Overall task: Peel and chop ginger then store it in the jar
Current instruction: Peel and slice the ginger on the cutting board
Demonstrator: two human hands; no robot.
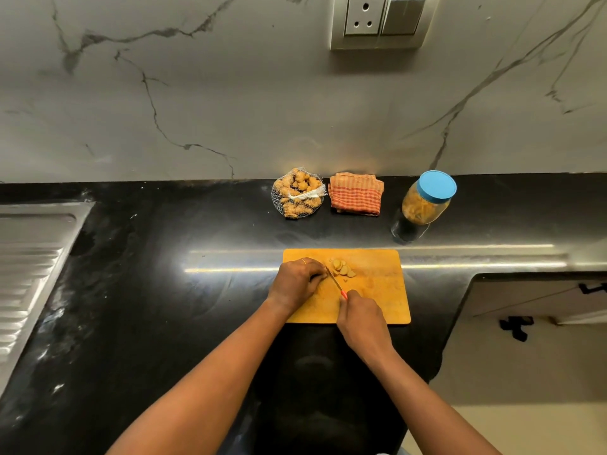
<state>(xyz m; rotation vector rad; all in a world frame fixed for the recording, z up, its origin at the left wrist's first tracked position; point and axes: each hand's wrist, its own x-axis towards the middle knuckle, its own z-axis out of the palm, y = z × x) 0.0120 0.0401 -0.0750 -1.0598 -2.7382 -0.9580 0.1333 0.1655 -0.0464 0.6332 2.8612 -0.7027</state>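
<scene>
An orange cutting board [377, 300] lies on the black counter. Several pale ginger slices [341, 268] sit near its far edge. My left hand [297, 282] curls over a piece of ginger on the board, which its fingers hide. My right hand [359, 315] grips the red handle of a small knife [335, 283], whose blade lies against my left fingertips. A clear jar [425, 201] with a blue lid stands at the back right, with chopped ginger inside. A net bag of whole ginger [298, 193] sits at the back.
A folded orange checked cloth [356, 193] lies between the net bag and the jar. A steel sink drainboard [29, 257] takes up the left. The counter edge [473, 277] steps in at the right, with cabinets below. A wall socket [377, 21] is above.
</scene>
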